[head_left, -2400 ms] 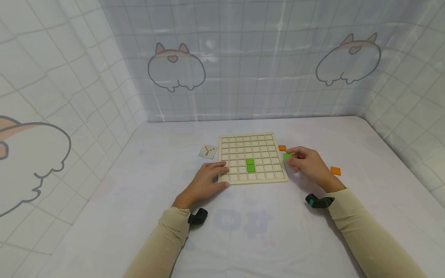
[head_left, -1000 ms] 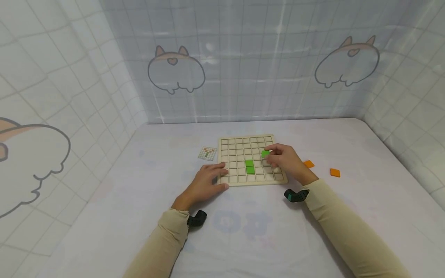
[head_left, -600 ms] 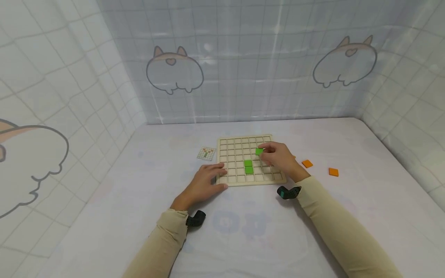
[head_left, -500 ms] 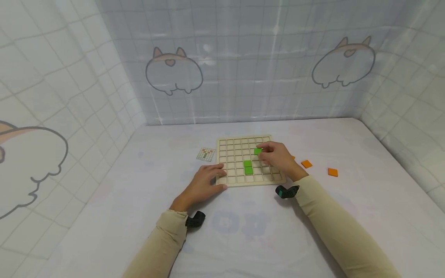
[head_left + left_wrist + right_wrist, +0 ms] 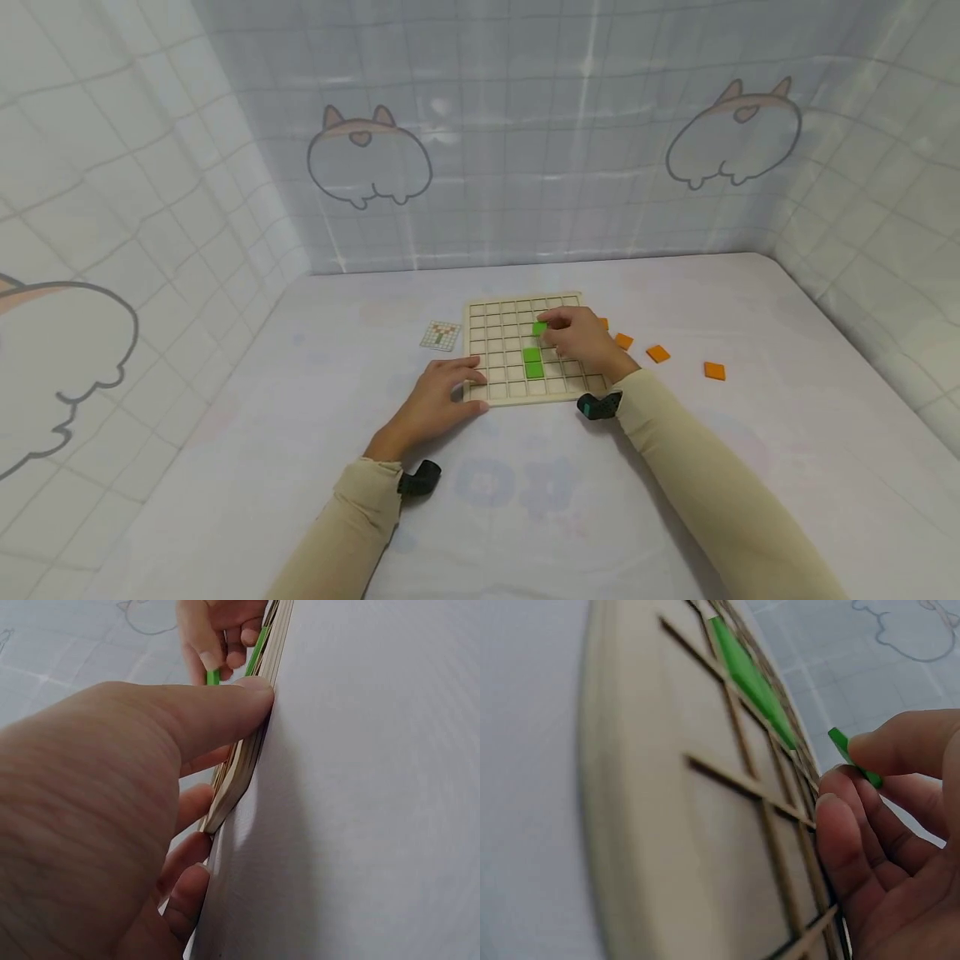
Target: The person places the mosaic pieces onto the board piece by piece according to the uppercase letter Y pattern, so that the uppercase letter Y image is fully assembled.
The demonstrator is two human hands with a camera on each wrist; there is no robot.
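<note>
My right hand pinches a green square tile between thumb and fingers over the middle of a pale wooden grid board. In the right wrist view the held tile is tilted and stands off the grid. Two more green tiles lie in neighbouring cells of one column, the rear one directly behind the front one. My left hand rests at the board's near left corner, fingers spread over its left edge. The left thumb lies straight against the front edge.
A small card printed with a coloured grid pattern lies left of the board. To the right are several loose orange tiles, among them one farthest right and one nearer. A white cloth covers the table; printed curtains stand behind and beside it.
With the green tile pinched, my right hand has moved left from beside the board's right edge to over its middle, uncovering orange tiles. My left hand has stayed at the corner.
</note>
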